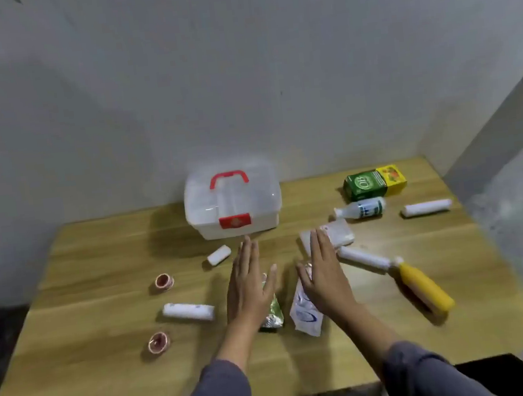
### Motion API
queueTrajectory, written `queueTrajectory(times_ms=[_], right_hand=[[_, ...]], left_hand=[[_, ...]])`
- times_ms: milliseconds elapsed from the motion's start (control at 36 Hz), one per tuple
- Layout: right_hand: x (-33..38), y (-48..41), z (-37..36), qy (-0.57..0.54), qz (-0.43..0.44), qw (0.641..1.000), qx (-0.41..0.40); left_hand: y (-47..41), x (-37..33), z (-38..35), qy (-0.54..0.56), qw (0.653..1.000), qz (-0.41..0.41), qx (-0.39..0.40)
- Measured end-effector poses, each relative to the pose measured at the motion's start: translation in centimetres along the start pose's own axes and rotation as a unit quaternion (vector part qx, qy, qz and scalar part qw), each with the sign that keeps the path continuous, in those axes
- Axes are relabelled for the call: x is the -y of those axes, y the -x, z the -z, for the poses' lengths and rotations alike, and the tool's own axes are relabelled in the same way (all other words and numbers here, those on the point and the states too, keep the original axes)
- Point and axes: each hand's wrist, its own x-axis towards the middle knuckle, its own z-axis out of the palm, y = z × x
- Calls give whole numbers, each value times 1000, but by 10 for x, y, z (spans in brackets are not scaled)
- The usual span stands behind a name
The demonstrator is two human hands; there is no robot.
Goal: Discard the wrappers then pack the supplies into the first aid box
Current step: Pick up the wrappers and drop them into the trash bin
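Note:
The clear first aid box (233, 200), lid closed, red handle and red latch, stands at the back middle of the wooden table (109, 359). My left hand (249, 283) hovers flat and open over a silver-green wrapper (274, 312). Beside it my right hand (323, 275) is flat and open above a white-blue wrapper (305, 315). A white gauze pack (338, 233) lies just beyond my right fingertips. Bandage rolls lie at left (188, 311), right of centre (365, 259) and far right (426, 208). Neither hand holds anything.
Two small tape rolls (164, 282) (158, 342) and a small white roll (219, 254) lie on the left. A yellow bottle (424, 287), a white bottle (361, 209) and a green-yellow carton (374, 182) are on the right. A wall stands right behind the table.

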Motion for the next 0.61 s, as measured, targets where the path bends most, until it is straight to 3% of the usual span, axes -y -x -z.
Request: queueTrajectory(times_ms=[111, 250, 417, 611], right_hand=[[-21, 28, -25, -34, -68, 997, 14], [-29, 40, -41, 9, -125, 992, 4], [-21, 33, -57, 44, -131, 990, 9], [-10, 26, -59, -23, -95, 995, 22]], left_hand=[[27, 18, -26, -1, 997, 62, 42], [47, 23, -41, -36, 990, 125, 56], [40, 15, -42, 4, 984, 171, 45], [30, 18, -39, 99, 972, 211, -32]])
